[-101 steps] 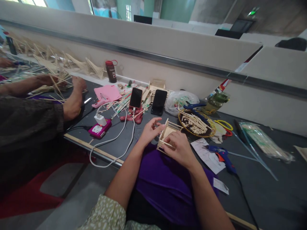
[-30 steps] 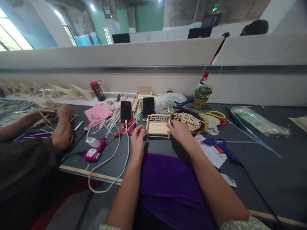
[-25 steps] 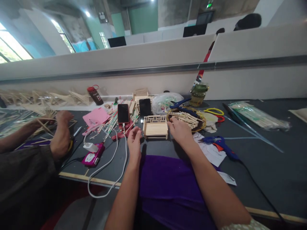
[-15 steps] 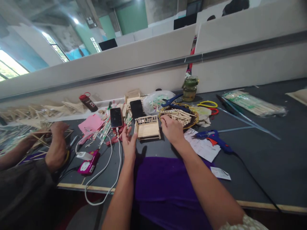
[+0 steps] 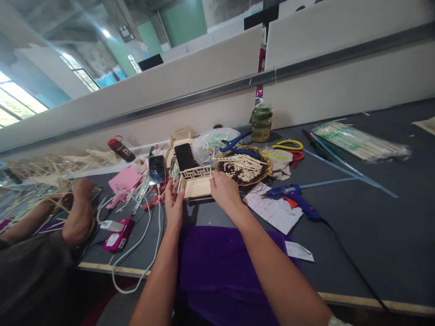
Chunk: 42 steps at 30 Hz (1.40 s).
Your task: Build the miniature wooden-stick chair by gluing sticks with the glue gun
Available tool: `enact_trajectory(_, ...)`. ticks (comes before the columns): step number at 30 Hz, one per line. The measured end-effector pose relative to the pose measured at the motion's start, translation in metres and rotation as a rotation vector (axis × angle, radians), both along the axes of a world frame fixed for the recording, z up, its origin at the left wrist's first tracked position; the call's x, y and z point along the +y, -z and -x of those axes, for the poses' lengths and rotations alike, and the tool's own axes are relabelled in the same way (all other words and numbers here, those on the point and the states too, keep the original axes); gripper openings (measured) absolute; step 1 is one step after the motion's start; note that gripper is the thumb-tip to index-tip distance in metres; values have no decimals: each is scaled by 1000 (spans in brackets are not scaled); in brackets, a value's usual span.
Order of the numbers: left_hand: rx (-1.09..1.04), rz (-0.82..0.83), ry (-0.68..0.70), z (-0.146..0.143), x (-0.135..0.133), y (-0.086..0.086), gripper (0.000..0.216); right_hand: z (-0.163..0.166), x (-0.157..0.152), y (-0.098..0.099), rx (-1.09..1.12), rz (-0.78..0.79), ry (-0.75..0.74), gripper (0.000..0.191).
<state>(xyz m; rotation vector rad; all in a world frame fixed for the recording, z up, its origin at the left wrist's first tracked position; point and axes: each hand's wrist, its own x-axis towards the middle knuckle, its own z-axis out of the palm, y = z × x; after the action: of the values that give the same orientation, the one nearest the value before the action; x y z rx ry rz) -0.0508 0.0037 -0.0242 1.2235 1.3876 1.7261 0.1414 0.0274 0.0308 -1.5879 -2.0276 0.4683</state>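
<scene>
A miniature bench-like frame [image 5: 198, 187] of thin wooden sticks, with a lattice back rail and slatted seat, sits on the dark table before me. At its left end is my left hand [image 5: 174, 206], fingers apart and thumb against the front left corner. My right hand [image 5: 227, 192] has its fingers closed on the right end, hiding that side. Just behind the right hand lies a yellow-rimmed basket [image 5: 270, 170] of cut sticks [image 5: 249, 167].
A blue glue gun [image 5: 288, 194] rests on white paper [image 5: 268, 210] to the right. Pliers [image 5: 236, 142], scissors [image 5: 288, 145], a jar [image 5: 261, 123] and bagged sticks [image 5: 360, 141] lie behind. Phones [image 5: 157, 170], a white cable [image 5: 148, 235] and a co-worker's hands [image 5: 79, 194] are leftward.
My right hand has moved left onto the bench frame's right end and covers it. The left hand stays beside the left end. The whole view has shifted slightly.
</scene>
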Motion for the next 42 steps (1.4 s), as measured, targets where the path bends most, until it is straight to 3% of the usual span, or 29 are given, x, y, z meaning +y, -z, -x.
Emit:
enact_trajectory(14, 43, -34, -66, 1, 0, 4, 57, -3, 5, 6, 125, -50, -9, 28)
enact_trajectory(17, 93, -105, -172, 1, -6, 0, 54, -7, 7, 7, 324, -112, 24, 32)
enact_trajectory(21, 222, -171, -282, -3, -15, -14, 50, -11, 10, 6, 788, -87, 21, 42)
enact_trajectory(24, 433, -201, -324, -8, -18, -30, 42, -16, 13, 4, 1132, 4, -46, 50)
enact_trajectory(27, 686, -211, -424, -7, -16, -45, 25, -22, 15, -1, 1297, 22, -66, 47)
enact_trajectory(30, 855, -157, -449, 3, -9, -55, 15, -25, 14, -4, 1293, -8, -87, 37)
enact_trajectory(33, 1043, -75, -361, 16, -2, -60, 11, -23, 11, -5, 1228, 17, -124, 31)
enact_trajectory(42, 1463, 78, -151, 17, 20, -68, 23, -12, 2, -5, 1011, 47, -204, 27)
